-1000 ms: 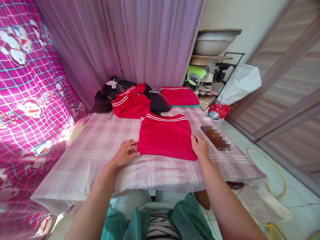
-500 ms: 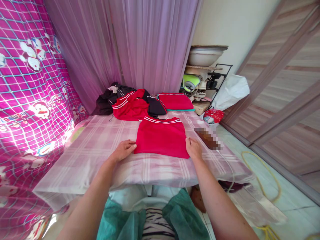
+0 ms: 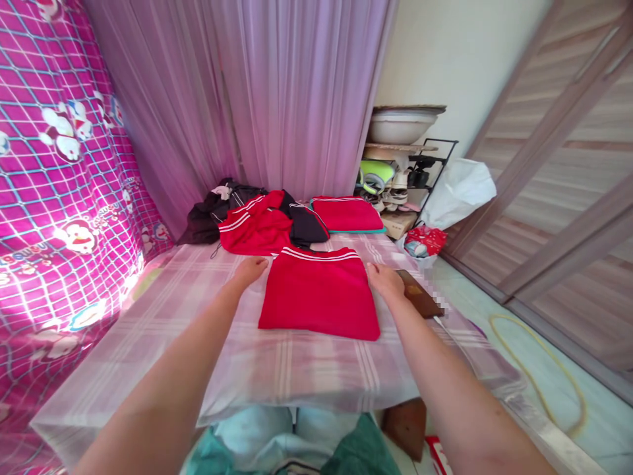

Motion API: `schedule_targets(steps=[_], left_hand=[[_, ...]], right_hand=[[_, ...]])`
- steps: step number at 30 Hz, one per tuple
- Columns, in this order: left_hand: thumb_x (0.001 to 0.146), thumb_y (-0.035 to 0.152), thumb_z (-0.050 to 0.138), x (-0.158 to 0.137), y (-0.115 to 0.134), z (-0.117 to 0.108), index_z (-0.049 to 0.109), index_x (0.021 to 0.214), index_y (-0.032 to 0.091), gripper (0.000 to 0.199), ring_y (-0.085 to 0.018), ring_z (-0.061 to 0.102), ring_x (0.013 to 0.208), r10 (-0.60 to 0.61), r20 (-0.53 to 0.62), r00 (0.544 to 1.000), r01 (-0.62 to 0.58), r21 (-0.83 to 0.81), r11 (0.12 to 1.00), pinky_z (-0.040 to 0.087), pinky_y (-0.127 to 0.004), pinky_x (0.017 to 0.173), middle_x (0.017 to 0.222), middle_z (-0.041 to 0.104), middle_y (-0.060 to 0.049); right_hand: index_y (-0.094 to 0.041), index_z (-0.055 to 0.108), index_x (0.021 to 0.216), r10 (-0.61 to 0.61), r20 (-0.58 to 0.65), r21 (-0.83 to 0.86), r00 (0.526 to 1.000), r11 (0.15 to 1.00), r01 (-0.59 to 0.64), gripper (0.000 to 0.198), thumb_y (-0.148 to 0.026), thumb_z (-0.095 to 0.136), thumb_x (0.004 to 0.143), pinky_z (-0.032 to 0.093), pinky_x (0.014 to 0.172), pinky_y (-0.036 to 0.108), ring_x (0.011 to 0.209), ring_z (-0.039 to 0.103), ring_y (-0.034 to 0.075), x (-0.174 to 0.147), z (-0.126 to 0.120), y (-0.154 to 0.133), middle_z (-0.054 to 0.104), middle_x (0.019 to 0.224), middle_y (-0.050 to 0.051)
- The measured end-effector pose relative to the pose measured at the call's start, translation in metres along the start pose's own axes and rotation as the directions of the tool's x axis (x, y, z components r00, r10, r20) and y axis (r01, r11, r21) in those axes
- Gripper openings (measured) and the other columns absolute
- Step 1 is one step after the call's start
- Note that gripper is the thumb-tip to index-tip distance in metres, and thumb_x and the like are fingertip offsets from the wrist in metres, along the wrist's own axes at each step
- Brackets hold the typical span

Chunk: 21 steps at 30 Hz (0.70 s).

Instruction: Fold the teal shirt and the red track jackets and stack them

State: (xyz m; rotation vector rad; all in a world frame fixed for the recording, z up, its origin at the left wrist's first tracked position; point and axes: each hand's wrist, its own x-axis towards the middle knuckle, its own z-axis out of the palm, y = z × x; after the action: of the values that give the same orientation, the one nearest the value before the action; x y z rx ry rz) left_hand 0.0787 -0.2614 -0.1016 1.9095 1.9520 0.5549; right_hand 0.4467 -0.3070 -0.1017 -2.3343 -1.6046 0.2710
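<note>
A red garment (image 3: 319, 293) with white stripes along its far edge lies folded flat on the checked tablecloth (image 3: 237, 363) in front of me. My left hand (image 3: 251, 270) is just beside its upper left side, fingers loosely bent and a small gap from the cloth. Close to the upper right side is my right hand (image 3: 386, 282), its fingertips by the edge; whether they touch it is hard to tell. Neither hand visibly holds anything. Beyond lies a crumpled red garment (image 3: 257, 231) next to a black one (image 3: 304, 223) with white trim.
A folded red stack (image 3: 349, 214) with a teal layer beneath sits at the far right of the table. A phone (image 3: 420, 293) with a white cable lies right of my hand. Dark clothes (image 3: 202, 221) are heaped at the back left. Behind the table stands a shoe rack (image 3: 435, 171).
Both hands have moved forward, from the lower sides of the folded red garment to its upper sides. The view has shifted, so the table appears lower.
</note>
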Motion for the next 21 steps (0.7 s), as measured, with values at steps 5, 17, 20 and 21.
schedule_targets(steps=[5, 17, 20, 21], left_hand=[[0.088, 0.049, 0.050, 0.041, 0.020, 0.016, 0.075, 0.086, 0.018, 0.040, -0.026, 0.069, 0.096, -0.048, 0.038, 0.998, 0.046, 0.035, 0.998, 0.050, -0.032, 0.082, 0.095, 0.076, -0.009], [0.087, 0.047, 0.048, 0.047, 0.013, 0.029, 0.069, 0.090, 0.019, 0.035, -0.021, 0.069, 0.087, -0.117, -0.037, 0.992, 0.118, 0.031, 0.993, 0.049, -0.027, 0.069, 0.091, 0.076, -0.004], [0.085, 0.044, 0.053, 0.045, 0.013, 0.029, 0.068, 0.086, 0.018, 0.030, -0.024, 0.069, 0.087, -0.158, -0.044, 0.986, 0.160, 0.062, 0.985, 0.049, -0.029, 0.071, 0.087, 0.075, -0.007], [0.085, 0.043, 0.054, 0.044, 0.015, 0.029, 0.068, 0.086, 0.018, 0.029, -0.025, 0.070, 0.087, -0.168, -0.042, 0.985, 0.170, 0.072, 0.983, 0.050, -0.031, 0.072, 0.087, 0.075, -0.008]], right_hand=[[-0.018, 0.071, 0.119, 0.039, 0.058, -0.001, 0.998, 0.999, -0.039, 0.062, -0.055, 0.026, 0.098, 0.048, 0.092, 0.039, 0.113, 0.063, 0.029, 0.032, 0.003, -0.016, 0.069, 0.120, 0.016], [-0.019, 0.072, 0.114, -0.063, -0.111, 0.118, 0.992, 0.990, 0.076, 0.046, -0.042, 0.037, 0.097, 0.049, 0.079, 0.032, 0.101, 0.067, 0.026, 0.050, 0.026, -0.029, 0.074, 0.107, 0.013], [-0.017, 0.071, 0.116, -0.006, -0.080, 0.079, 0.997, 0.997, 0.012, 0.043, -0.043, 0.043, 0.096, 0.048, 0.081, 0.034, 0.101, 0.067, 0.028, 0.045, 0.030, -0.029, 0.073, 0.108, 0.015], [-0.017, 0.070, 0.116, 0.004, -0.068, 0.073, 0.998, 0.997, 0.001, 0.042, -0.043, 0.044, 0.096, 0.048, 0.082, 0.035, 0.102, 0.067, 0.029, 0.044, 0.031, -0.029, 0.073, 0.108, 0.015]])
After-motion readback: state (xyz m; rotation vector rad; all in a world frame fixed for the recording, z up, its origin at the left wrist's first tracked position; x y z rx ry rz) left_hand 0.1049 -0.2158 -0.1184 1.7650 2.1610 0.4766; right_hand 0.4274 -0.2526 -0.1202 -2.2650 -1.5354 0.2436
